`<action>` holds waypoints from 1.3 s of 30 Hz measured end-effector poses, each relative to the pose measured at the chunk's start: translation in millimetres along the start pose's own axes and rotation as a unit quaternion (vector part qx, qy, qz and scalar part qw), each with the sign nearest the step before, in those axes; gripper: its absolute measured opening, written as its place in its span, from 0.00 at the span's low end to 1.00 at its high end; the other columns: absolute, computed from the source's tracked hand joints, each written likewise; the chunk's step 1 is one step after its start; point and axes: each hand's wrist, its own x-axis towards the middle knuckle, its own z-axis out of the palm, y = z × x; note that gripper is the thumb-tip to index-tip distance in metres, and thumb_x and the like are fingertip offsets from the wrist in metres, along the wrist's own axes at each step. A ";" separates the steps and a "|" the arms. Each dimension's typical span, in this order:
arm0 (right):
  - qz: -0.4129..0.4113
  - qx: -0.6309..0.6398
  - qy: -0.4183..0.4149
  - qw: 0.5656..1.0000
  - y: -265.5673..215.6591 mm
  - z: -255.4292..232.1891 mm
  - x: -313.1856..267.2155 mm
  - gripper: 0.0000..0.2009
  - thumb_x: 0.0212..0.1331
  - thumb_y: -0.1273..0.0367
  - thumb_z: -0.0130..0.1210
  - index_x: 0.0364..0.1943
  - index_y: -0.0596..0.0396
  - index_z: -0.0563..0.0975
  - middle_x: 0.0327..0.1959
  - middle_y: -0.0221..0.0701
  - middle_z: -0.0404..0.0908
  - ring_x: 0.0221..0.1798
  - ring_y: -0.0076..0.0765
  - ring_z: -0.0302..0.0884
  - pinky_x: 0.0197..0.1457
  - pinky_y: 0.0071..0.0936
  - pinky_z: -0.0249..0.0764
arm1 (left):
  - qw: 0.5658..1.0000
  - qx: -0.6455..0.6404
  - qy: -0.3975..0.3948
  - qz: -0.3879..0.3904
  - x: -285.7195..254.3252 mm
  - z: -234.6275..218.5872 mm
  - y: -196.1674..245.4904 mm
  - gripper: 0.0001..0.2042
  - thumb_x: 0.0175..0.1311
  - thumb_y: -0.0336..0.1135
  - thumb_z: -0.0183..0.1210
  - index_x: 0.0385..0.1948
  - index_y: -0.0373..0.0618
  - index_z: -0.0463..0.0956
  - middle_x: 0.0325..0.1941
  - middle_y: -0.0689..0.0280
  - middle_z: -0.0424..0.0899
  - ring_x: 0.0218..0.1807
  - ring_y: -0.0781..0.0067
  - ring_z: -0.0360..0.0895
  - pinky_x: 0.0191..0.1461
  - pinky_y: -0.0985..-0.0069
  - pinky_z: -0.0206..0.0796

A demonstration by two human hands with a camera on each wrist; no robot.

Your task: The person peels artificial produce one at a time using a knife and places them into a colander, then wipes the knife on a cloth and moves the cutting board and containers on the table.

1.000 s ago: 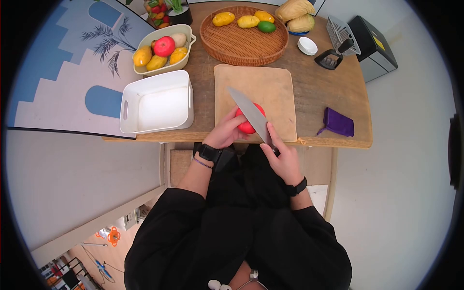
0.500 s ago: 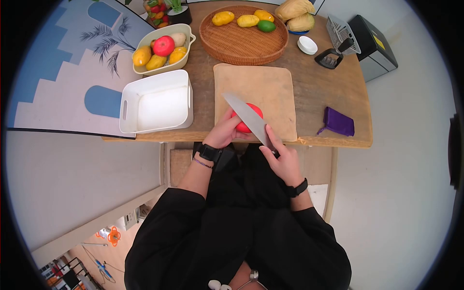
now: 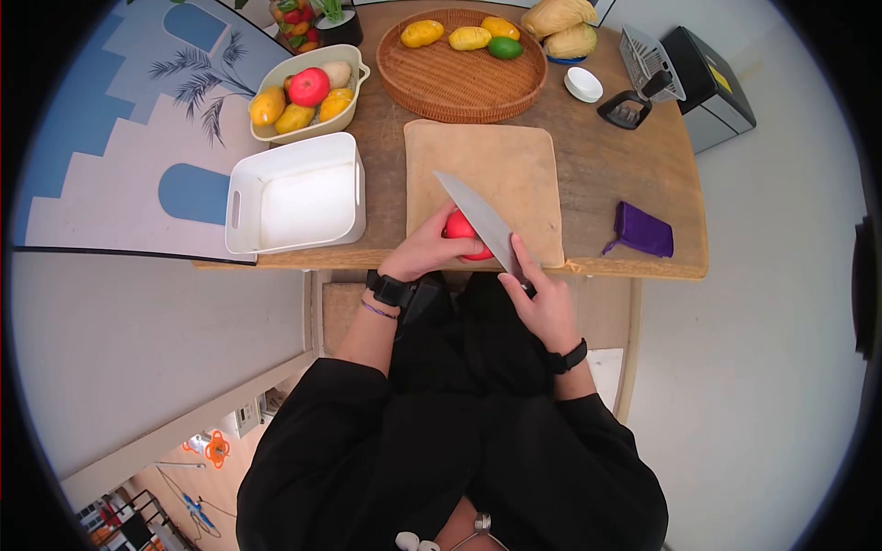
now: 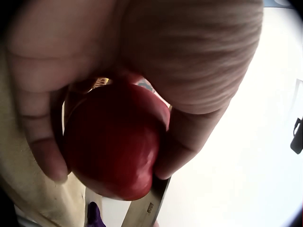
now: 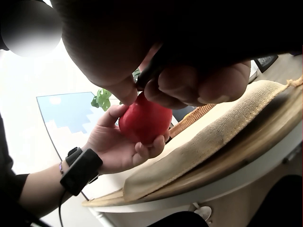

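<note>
Knife (image 3: 481,217) slants across red fruit (image 3: 458,226), cutting or peeling step apparently; left hand (image 3: 423,253) grips fruit over near side of tan mat (image 3: 487,156), right hand (image 3: 546,310) clutches handle (image 3: 527,288); next stroke calls for fingertips clear

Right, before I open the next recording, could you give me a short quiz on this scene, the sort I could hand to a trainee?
1. Multiple choice: the round fruit in the left hand is: A) yellow; B) red; C) green.
2. True or false: the right hand holds the knife.
3. Fill in the blank: in the woven tray, the one fruit that is not yellow is ____.

Key: 1. B; 2. True; 3. green.
</note>
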 end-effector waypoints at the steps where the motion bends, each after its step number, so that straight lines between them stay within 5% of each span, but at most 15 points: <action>1: 0.005 0.002 -0.007 1.000 -1.3 -0.7 0.3 0.32 0.65 0.58 0.65 0.74 0.33 0.69 0.30 0.44 0.87 0.32 0.52 0.87 0.36 0.40 0.82 | 0.998 -0.041 0.044 -0.025 -1.1 2.0 -0.3 0.34 0.62 0.34 0.70 0.69 0.43 0.62 0.62 0.62 0.76 0.62 0.68 0.77 0.55 0.69 0.78; 8: 0.005 0.033 -0.016 0.999 -4.3 3.4 -0.2 0.32 0.65 0.59 0.65 0.75 0.34 0.69 0.32 0.44 0.87 0.34 0.51 0.88 0.38 0.38 0.82 | 0.960 -0.260 0.105 -0.013 0.8 9.3 -3.2 0.31 0.66 0.32 0.64 0.70 0.44 0.63 0.61 0.61 0.77 0.62 0.66 0.78 0.58 0.65 0.78; 11: -0.002 0.038 0.001 0.999 0.9 7.7 -1.1 0.33 0.65 0.59 0.65 0.75 0.34 0.69 0.32 0.44 0.87 0.35 0.51 0.88 0.38 0.37 0.82 | 0.969 -0.242 0.051 0.001 1.3 2.8 -9.6 0.30 0.67 0.31 0.64 0.70 0.44 0.63 0.61 0.60 0.77 0.62 0.64 0.79 0.57 0.60 0.79; 18: 0.000 0.041 -0.001 0.999 0.6 5.1 -2.2 0.32 0.65 0.60 0.65 0.75 0.34 0.69 0.33 0.45 0.87 0.36 0.52 0.88 0.39 0.38 0.83 | 0.973 -0.211 0.079 -0.054 0.9 1.4 -10.8 0.30 0.67 0.27 0.63 0.70 0.42 0.62 0.63 0.59 0.77 0.64 0.64 0.78 0.62 0.64 0.77; 21: 0.007 0.051 -0.004 0.999 -2.5 3.1 -1.3 0.32 0.64 0.63 0.66 0.73 0.38 0.70 0.43 0.48 0.86 0.34 0.56 0.85 0.38 0.36 0.80 | 0.972 -0.216 0.090 0.034 4.4 3.6 -10.9 0.30 0.67 0.27 0.64 0.70 0.44 0.62 0.63 0.59 0.77 0.62 0.63 0.79 0.56 0.64 0.80; 27: -0.016 0.055 0.009 0.998 0.9 6.8 -2.0 0.32 0.64 0.63 0.66 0.74 0.38 0.70 0.42 0.49 0.86 0.32 0.55 0.85 0.36 0.35 0.79 | 0.966 -0.251 0.061 -0.016 -2.0 1.4 -1.2 0.29 0.69 0.30 0.63 0.69 0.47 0.61 0.63 0.60 0.77 0.61 0.61 0.80 0.48 0.62 0.82; 32: -0.014 0.057 0.005 0.998 -3.4 5.5 -1.9 0.32 0.64 0.63 0.66 0.74 0.38 0.70 0.36 0.48 0.86 0.28 0.52 0.83 0.35 0.34 0.78 | 0.963 -0.261 0.030 -0.067 -4.1 -4.2 -4.6 0.31 0.70 0.32 0.62 0.72 0.53 0.57 0.63 0.61 0.77 0.57 0.61 0.83 0.33 0.70 0.79; 39: -0.001 0.036 -0.012 0.999 -3.4 3.8 -5.0 0.33 0.64 0.60 0.66 0.75 0.35 0.68 0.32 0.45 0.87 0.35 0.52 0.88 0.37 0.39 0.82 | 0.972 -0.227 0.048 -0.029 -3.1 -1.5 -8.6 0.28 0.74 0.35 0.59 0.71 0.52 0.58 0.64 0.61 0.75 0.59 0.61 0.82 0.41 0.66 0.82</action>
